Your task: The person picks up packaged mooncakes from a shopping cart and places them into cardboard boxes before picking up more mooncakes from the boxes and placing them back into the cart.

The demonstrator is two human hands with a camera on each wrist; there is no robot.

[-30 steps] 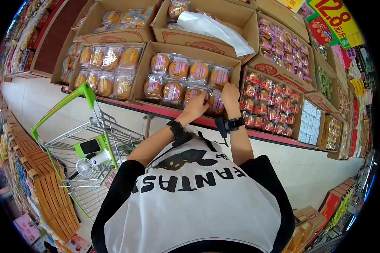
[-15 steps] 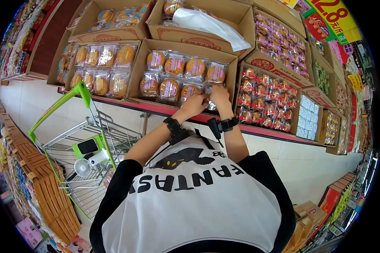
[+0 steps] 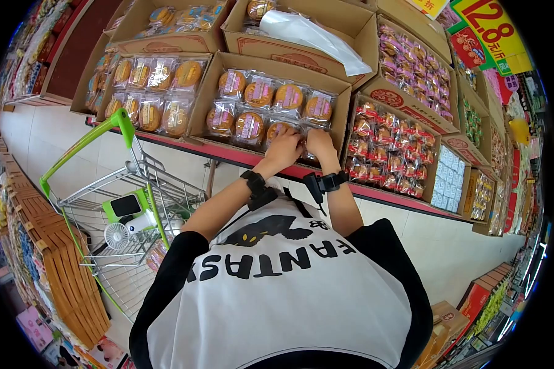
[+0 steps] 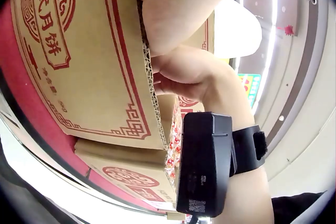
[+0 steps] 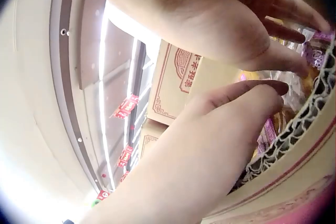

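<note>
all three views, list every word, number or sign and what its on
"FANTAS", upside down on the shirt, rest hidden.
"12.8 元/斤" on the yellow price sign.
"老式月饼", sideways on the front box.
"净含量" on the same box, figure blurred.
Too small or blurred: pastry wrappers, back box, wrist camera label.

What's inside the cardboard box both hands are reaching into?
Wrapped round pastries with pinkish labels, in rows. The left hand and right hand partly cover those at the near right; anything beneath the pastries is hidden.

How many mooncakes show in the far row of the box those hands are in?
4: leftmost mooncake, second mooncake, third mooncake and rightmost mooncake; more may hide underneath.
</note>
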